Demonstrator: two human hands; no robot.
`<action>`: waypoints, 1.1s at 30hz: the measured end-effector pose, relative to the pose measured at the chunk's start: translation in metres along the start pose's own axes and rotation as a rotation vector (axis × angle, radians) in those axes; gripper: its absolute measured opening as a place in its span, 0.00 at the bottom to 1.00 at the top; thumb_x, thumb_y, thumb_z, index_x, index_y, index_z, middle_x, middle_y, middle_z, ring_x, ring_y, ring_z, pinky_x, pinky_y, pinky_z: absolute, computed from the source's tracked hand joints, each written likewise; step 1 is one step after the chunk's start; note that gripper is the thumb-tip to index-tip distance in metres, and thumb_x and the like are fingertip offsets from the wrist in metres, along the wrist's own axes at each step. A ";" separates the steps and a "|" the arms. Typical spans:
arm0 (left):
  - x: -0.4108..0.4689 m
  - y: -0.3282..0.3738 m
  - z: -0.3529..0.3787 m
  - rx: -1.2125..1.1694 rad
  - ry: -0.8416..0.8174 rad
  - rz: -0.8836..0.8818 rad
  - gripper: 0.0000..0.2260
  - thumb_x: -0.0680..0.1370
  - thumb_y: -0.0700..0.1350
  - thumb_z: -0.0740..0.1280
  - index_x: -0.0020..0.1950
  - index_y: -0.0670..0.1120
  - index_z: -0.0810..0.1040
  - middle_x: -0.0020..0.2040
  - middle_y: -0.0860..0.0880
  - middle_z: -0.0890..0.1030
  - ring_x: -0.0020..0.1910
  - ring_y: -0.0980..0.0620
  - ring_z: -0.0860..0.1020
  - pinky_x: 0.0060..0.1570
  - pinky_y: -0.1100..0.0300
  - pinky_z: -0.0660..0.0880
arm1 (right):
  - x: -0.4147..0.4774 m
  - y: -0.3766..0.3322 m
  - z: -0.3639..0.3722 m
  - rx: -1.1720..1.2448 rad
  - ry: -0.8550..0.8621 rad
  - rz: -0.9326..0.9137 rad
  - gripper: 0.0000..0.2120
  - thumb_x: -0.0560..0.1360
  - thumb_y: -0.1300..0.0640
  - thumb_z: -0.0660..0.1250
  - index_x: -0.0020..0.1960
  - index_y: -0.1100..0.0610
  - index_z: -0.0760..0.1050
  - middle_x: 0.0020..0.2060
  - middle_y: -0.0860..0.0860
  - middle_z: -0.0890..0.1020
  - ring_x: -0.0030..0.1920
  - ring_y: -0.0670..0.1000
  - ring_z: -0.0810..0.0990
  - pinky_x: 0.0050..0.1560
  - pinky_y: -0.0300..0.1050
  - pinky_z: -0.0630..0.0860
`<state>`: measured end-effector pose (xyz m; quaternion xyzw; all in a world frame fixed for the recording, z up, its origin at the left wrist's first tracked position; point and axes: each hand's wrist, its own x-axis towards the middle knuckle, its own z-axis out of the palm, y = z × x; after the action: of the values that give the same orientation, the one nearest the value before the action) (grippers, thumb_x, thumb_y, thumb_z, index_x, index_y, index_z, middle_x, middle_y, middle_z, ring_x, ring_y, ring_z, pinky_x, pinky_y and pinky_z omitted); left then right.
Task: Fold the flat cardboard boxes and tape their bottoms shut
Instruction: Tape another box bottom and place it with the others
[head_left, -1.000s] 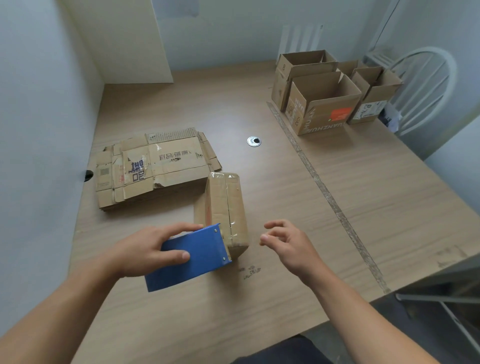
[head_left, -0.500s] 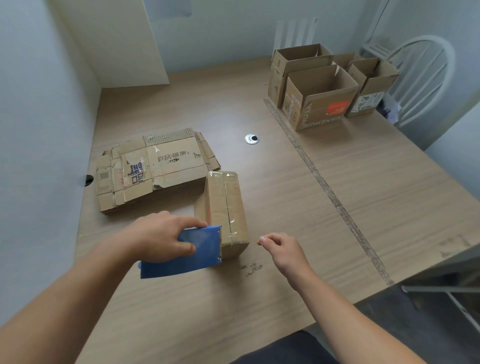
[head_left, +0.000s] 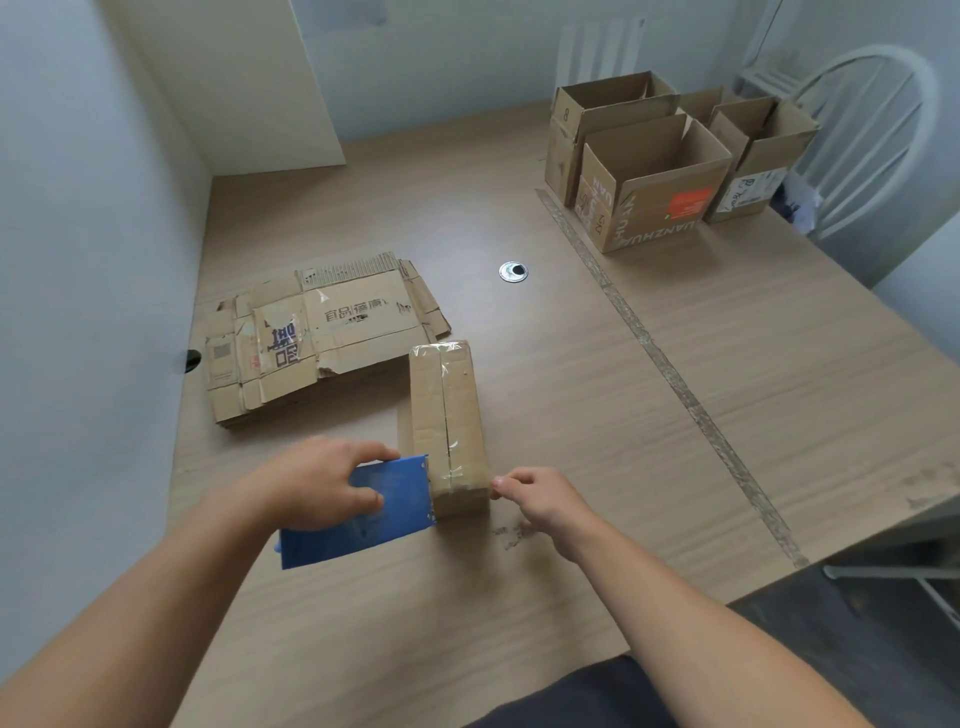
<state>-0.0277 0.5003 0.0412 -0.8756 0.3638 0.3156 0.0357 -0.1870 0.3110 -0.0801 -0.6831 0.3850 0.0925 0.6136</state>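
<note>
Left fingers (head_left: 366, 501) curl round the blue tape dispenser (head_left: 400, 519); right fingers (head_left: 508, 480) pinch the taped box (head_left: 449, 410) at its near corner.

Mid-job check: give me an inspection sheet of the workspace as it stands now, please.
Surface: wooden table, a tape strip running across it, scuff marks near the front.
Job's things: folded box with clear tape along its seam; flat cardboard stack to its left; open boxes at the far right.
Clutter: metal grommet.
Grips: left hand holds the blue tape dispenser at the box's near end; right hand pinches at the box's near corner, and whether it holds tape is unclear.
Cables: nothing seen.
Surroundings: white walls, white chair.
</note>
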 end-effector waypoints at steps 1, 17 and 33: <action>0.000 -0.001 0.001 -0.008 0.005 0.006 0.24 0.78 0.55 0.66 0.73 0.64 0.67 0.52 0.53 0.73 0.52 0.51 0.71 0.48 0.58 0.70 | 0.000 -0.002 -0.001 0.004 -0.014 0.029 0.11 0.78 0.50 0.68 0.40 0.53 0.82 0.53 0.65 0.82 0.57 0.64 0.80 0.44 0.47 0.69; 0.004 -0.013 0.003 -0.027 0.002 -0.016 0.24 0.76 0.57 0.67 0.71 0.68 0.67 0.51 0.54 0.73 0.52 0.51 0.73 0.46 0.57 0.71 | -0.001 -0.023 -0.003 -0.360 0.116 -0.158 0.05 0.73 0.51 0.71 0.41 0.49 0.77 0.51 0.52 0.79 0.53 0.52 0.77 0.48 0.41 0.69; 0.011 -0.014 0.006 -0.056 -0.016 0.004 0.24 0.77 0.56 0.66 0.73 0.66 0.66 0.55 0.53 0.73 0.55 0.50 0.72 0.49 0.55 0.72 | -0.008 -0.011 0.007 -0.473 0.127 -0.273 0.12 0.77 0.44 0.69 0.42 0.50 0.74 0.48 0.49 0.76 0.54 0.50 0.72 0.51 0.42 0.65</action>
<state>-0.0157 0.5058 0.0282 -0.8731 0.3563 0.3326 0.0132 -0.1834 0.3204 -0.0687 -0.8574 0.2949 0.0532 0.4184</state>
